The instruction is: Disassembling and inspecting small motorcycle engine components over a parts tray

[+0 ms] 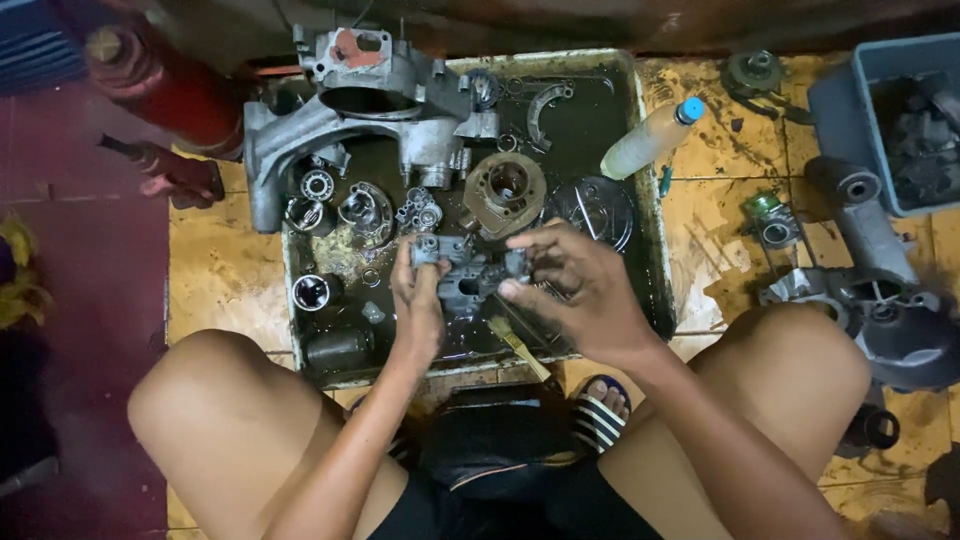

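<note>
I squat over a shallow metal tray (648,225) of dark oily liquid. Both hands hold a small grey metal engine part, likely a carburettor (470,275), just above the liquid. My left hand (418,305) grips its left end from below. From the right, my right hand (580,285) closes its fingers over the other end. A small brush (518,347) with a pale handle lies in the tray under my right wrist. Close behind the part sit a brown cylinder (505,190) and a cluster of small metal pieces (420,212).
A large grey engine casing (330,120) rests across the tray's far left corner. Bearings and a piston lie in the tray. A plastic bottle (650,140) with a blue cap, more engine parts (860,270) and a grey bin (850,100) stand on the tiled floor at right.
</note>
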